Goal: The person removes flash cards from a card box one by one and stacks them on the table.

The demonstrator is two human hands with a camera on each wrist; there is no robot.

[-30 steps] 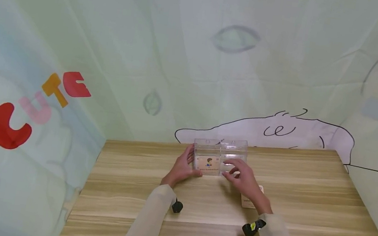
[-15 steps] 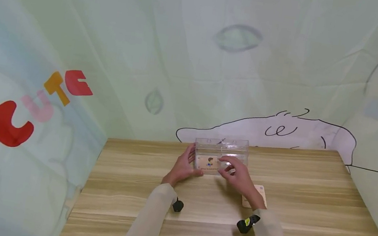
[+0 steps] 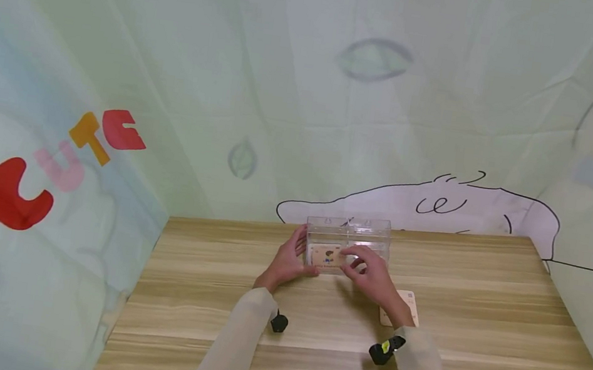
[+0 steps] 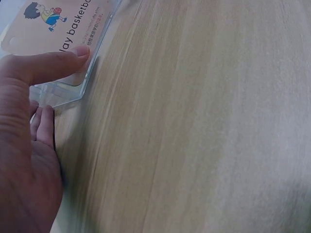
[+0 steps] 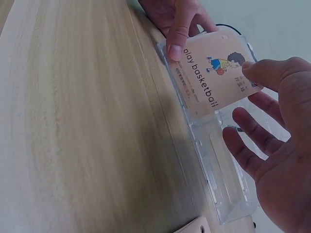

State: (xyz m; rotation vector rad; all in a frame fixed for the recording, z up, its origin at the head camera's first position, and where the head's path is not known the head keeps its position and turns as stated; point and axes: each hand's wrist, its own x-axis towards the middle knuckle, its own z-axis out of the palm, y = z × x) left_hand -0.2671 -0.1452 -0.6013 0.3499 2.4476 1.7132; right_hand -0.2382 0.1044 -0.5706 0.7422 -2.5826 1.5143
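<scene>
Your right hand point(image 3: 369, 275) pinches the basketball card point(image 5: 211, 74) at the left half of the clear box point(image 3: 348, 235); your left hand point(image 3: 287, 261) grips the box — looks like seating or lifting, can't tell which; next probably calls for a steady box.

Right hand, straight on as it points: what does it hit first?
The right hand first meets the basketball card in its grip; beyond that, probably the clear box, though depth is unclear.

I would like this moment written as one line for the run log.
left hand: holds clear box; right hand: pinches basketball card at box's left half; second card: lies on table
</scene>
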